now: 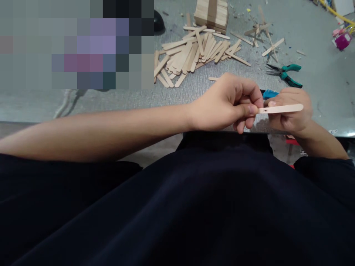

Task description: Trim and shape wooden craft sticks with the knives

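Between the thumb and fingers of my left hand [241, 105] is one end of a flat wooden stick [285, 109], which has a small dark mark near that end. The stick points right, passing in front of my right hand [294, 107]. My right hand is closed around a blue tool [270, 94], whose blue part shows above the fingers; the rest of it is hidden. Beyond my hands a heap of loose wooden sticks [185, 55] lies on the grey table [133, 105].
Pliers with teal handles [290, 73] lie beyond my right hand. Further back are a banded stack of sticks [212, 14] and some crossed sticks [273, 47]. A magenta object [343, 41] with wires sits at the far right. A pale cable [65, 103] lies at the left.
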The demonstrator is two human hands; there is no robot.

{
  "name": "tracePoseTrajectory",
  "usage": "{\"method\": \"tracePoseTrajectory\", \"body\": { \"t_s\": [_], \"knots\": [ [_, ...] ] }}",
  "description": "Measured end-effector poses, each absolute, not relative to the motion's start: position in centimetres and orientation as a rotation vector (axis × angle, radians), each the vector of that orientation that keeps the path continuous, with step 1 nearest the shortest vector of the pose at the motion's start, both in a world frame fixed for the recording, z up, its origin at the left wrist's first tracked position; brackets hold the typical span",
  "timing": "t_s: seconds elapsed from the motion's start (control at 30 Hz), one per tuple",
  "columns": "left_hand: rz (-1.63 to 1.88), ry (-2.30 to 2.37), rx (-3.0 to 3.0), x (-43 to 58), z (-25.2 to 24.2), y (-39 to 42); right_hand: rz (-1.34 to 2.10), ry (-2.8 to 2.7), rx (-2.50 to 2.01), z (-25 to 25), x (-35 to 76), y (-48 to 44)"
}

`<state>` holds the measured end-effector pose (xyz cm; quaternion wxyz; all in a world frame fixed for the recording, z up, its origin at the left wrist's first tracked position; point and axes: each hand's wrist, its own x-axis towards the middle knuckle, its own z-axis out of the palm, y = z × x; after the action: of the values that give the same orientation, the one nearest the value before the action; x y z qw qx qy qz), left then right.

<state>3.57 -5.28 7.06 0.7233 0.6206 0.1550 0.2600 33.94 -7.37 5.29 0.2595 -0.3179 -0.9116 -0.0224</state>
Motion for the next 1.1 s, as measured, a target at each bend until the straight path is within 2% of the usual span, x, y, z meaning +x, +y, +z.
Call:
{"method": "tracePoseTrajectory", "body": {
  "t_s": [0.1,0.17,0.57,1.1],
  "knots": [
    [0.581,0.364,1.385,3.6,7.1,-5.2,-0.116,-2.352,-0.467,5.1,32.8,-6.7],
    [0.578,0.359,1.384,3.6,7.1,-5.2,-0.109,-2.31,-0.392,4.8,32.2,-6.5],
    [0.609,0.313,1.415,3.7,6.4,-4.7,0.208,-2.511,-0.493,6.5,33.6,-6.3],
    [0.545,0.296,1.404,4.1,6.1,-4.5,0.187,-2.486,-0.524,6.0,33.2,-6.6]
  ]
}}
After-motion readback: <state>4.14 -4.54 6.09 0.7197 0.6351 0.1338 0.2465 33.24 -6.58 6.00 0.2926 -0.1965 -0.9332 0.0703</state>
